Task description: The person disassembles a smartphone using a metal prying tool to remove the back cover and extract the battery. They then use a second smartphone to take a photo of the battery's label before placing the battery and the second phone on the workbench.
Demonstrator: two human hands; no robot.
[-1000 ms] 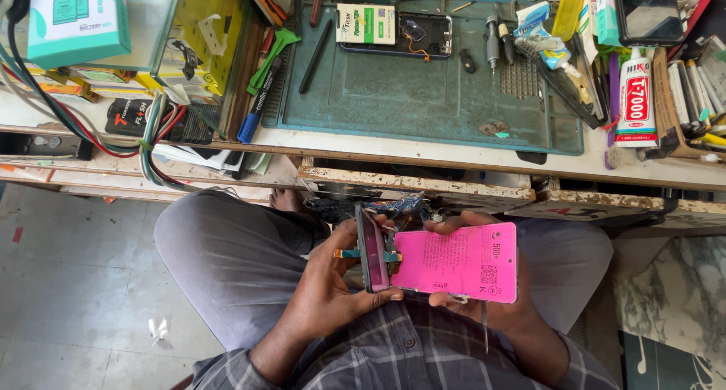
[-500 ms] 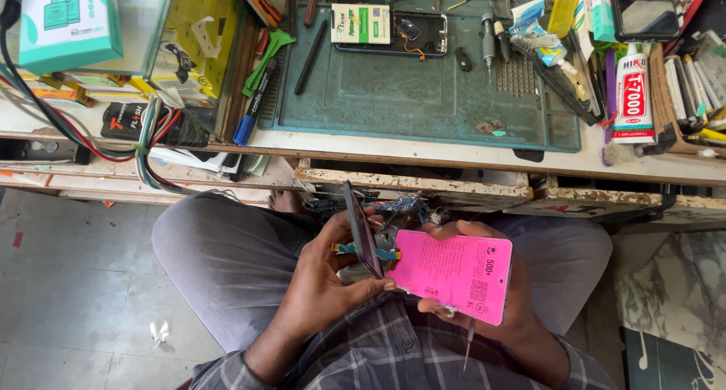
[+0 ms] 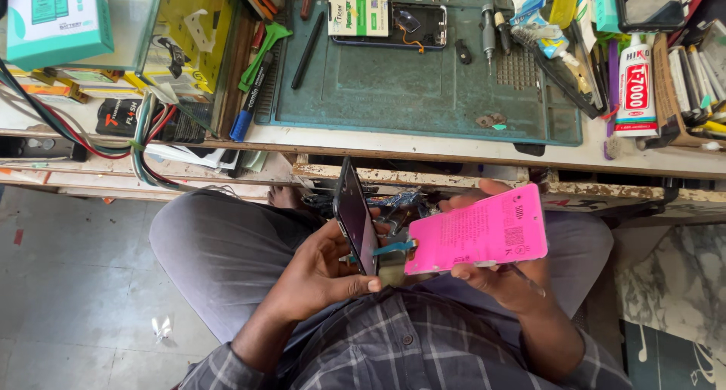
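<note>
The fingers of the left hand are clenched around a dark phone screen panel, which is held on edge, nearly upright, with the thumb laid along its lower end. The fingers of the right hand are closed around a phone body with a bright pink back, gripped from underneath with fingertips curled over its upper edge. Both pieces are held above the lap, just below the table edge.

Compared with a second ago, the screen panel has been swung further away from the pink body: then it lay close against the body's left side, now it stands open like a book cover, and the pink back has been tilted up at its right end. A teal flex strip is seen running between the two halves, so they are judged to be still joined there. A thin dark tool is seen under the right hand.

Further out, a green work mat lies on the table, carrying an opened phone with a battery, a black pen-like tool and screwdrivers. A white glue tube stands at the right, bundled cables hang at the left. The flex strip is what limits further separation.
</note>
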